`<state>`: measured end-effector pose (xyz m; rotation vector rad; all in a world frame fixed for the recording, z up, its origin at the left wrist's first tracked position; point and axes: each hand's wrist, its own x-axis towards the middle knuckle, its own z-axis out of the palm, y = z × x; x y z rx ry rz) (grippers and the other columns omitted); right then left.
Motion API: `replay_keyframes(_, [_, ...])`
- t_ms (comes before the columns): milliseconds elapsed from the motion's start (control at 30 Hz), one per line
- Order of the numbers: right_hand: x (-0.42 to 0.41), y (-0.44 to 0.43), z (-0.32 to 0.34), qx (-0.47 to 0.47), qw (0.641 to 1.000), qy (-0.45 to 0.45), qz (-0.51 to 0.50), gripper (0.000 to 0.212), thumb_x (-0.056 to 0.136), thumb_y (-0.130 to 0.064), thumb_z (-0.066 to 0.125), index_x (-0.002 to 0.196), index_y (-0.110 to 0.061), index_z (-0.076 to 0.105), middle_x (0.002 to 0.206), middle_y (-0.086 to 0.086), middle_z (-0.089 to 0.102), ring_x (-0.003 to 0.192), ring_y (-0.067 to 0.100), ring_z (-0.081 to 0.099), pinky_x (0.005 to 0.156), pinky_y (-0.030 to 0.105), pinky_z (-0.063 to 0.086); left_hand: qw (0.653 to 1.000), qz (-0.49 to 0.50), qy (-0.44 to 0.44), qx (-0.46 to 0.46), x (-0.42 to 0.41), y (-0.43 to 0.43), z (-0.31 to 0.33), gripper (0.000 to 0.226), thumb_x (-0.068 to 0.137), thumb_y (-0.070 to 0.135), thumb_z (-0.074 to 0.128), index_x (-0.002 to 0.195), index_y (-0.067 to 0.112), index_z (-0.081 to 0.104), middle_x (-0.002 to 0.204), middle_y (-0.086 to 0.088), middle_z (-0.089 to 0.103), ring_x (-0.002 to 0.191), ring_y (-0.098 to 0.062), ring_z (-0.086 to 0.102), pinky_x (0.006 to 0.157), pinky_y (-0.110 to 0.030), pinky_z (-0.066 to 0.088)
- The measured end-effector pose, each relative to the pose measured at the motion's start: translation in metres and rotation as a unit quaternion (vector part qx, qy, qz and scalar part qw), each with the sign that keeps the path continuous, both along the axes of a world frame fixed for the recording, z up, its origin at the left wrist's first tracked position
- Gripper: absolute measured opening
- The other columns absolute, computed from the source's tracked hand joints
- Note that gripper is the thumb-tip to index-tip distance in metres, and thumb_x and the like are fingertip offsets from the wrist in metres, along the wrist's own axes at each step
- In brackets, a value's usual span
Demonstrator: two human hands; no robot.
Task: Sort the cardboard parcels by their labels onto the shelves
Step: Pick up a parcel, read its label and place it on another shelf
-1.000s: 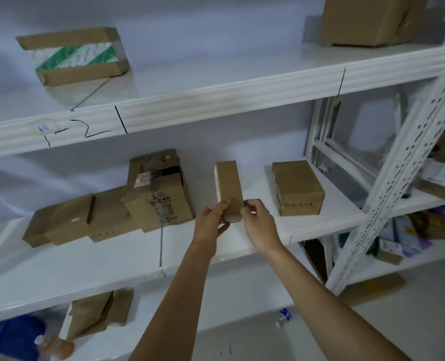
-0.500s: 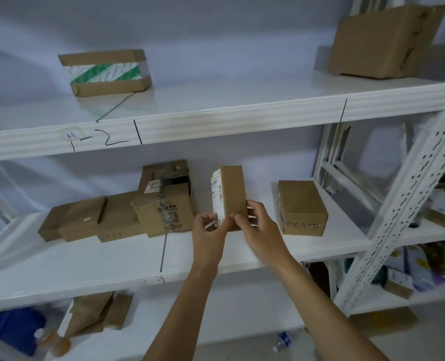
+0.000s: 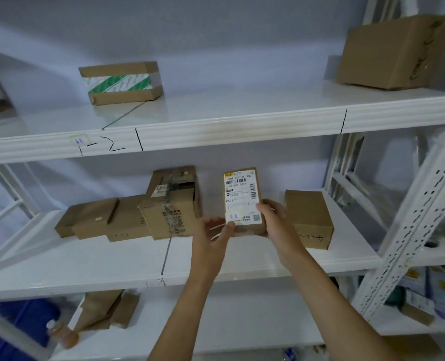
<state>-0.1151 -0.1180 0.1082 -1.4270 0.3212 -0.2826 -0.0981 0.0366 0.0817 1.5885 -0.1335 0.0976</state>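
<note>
I hold a small flat cardboard parcel [image 3: 243, 199] upright over the middle shelf [image 3: 112, 267], its white shipping label turned toward me. My left hand [image 3: 212, 233] pinches its lower left corner and my right hand [image 3: 277, 222] grips its lower right edge. A plain brown box [image 3: 308, 220] stands just right of it on the same shelf. To the left lies a taped box [image 3: 172, 204] beside several flatter parcels [image 3: 96, 220].
The upper shelf [image 3: 216, 126], marked "1-2" on its edge, carries a green-and-white taped box [image 3: 122, 83] and a large box [image 3: 396, 52] at the right. A perforated white upright [image 3: 414, 217] leans at the right. Brown packets [image 3: 104, 308] and a bottle [image 3: 62, 334] sit below.
The parcel has been turned in my hands from its plain brown side to its labelled face, and lifted slightly. My view has tilted upward and moved closer.
</note>
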Motion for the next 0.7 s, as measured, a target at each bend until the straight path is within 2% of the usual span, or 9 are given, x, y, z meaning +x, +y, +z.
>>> replay_keyframes(33, [-0.001,-0.003,0.001,0.019,1.000,0.000,0.003,0.030,0.102,-0.029,0.057,0.130,-0.022,0.056,0.110,-0.003,0.076,0.097,0.010,0.072,0.091,0.038,0.061,1.000,0.004,-0.001,-0.001,-0.002,0.000,0.002,0.026,0.098,0.022,0.068,0.120,0.010,0.060,0.115,-0.001,0.072,0.103,-0.012,0.072,0.082,-0.017,0.057])
replay_keyframes(100, [-0.005,-0.010,0.000,0.053,0.998,-0.011,0.015,0.028,0.102,-0.029,0.057,0.129,-0.023,0.059,0.105,-0.005,0.078,0.101,0.013,0.073,0.095,0.043,0.060,1.000,0.004,0.005,-0.009,-0.005,-0.001,0.004,0.026,0.103,0.028,0.058,0.124,0.012,0.060,0.118,-0.003,0.072,0.108,-0.016,0.072,0.093,-0.027,0.056])
replay_keyframes(200, [-0.012,-0.017,-0.003,0.094,0.994,-0.035,0.035,0.025,0.103,-0.027,0.056,0.127,-0.025,0.063,0.112,-0.002,0.079,0.106,0.019,0.073,0.094,0.047,0.061,0.999,-0.030,0.029,-0.019,-0.014,-0.004,0.006,0.031,0.106,0.033,0.051,0.131,0.016,0.059,0.117,0.001,0.074,0.103,-0.016,0.075,0.095,-0.033,0.057])
replay_keyframes(333, [-0.021,-0.018,-0.006,0.081,0.993,-0.062,0.056,0.025,0.103,-0.027,0.055,0.126,-0.028,0.064,0.118,-0.001,0.077,0.109,0.022,0.074,0.089,0.045,0.062,0.995,-0.088,0.032,-0.022,-0.025,-0.012,0.011,0.033,0.105,0.035,0.053,0.131,0.018,0.065,0.114,0.004,0.078,0.100,-0.014,0.077,0.097,-0.037,0.060])
replay_keyframes(467, [-0.026,-0.020,-0.011,0.082,0.993,-0.063,0.059,0.026,0.103,-0.029,0.055,0.128,-0.028,0.063,0.117,0.002,0.077,0.109,0.025,0.074,0.088,0.049,0.062,0.995,-0.089,0.032,-0.035,-0.028,-0.016,0.014,0.036,0.105,0.033,0.054,0.132,0.013,0.067,0.115,0.000,0.080,0.105,-0.014,0.077,0.096,-0.036,0.061])
replay_keyframes(700, [-0.034,-0.018,-0.018,0.103,0.989,-0.059,0.083,0.038,0.093,-0.032,0.071,0.130,-0.022,0.064,0.121,0.004,0.076,0.113,0.026,0.073,0.087,0.043,0.062,0.995,-0.095,0.026,-0.034,-0.039,-0.020,0.011,0.035,0.103,0.030,0.057,0.134,0.015,0.066,0.119,0.003,0.078,0.110,-0.012,0.074,0.095,-0.032,0.061])
